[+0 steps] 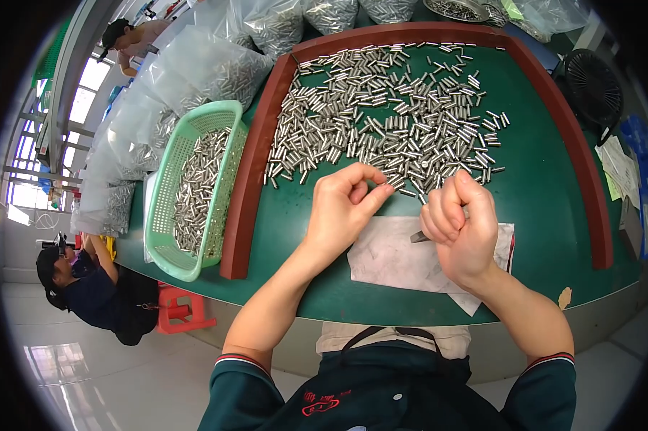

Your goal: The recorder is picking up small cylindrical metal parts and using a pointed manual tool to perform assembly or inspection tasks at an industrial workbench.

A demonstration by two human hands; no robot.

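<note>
A broad heap of small metal pins [381,108] covers much of the green tabletop [547,194] in front of me. At the near edge of the heap, my left hand [342,208] has its thumb and forefinger drawn together in a pinch. Whatever is between those fingertips is too small to make out. My right hand [468,230] is closed in a fist, just right of the left one. From it sticks the flat dark end of a slim tool [419,237], the rest hidden by the fingers. Beneath both hands lies a smudged whitish cloth or sheet [381,255].
A reddish-brown raised border [256,165] frames the heap. Left of it stands a green plastic basket [167,208] of pins. Clear bags [227,68] of metal parts line the far left. A black fan [590,90] is at right. Two people work at left, near a red stool [184,312].
</note>
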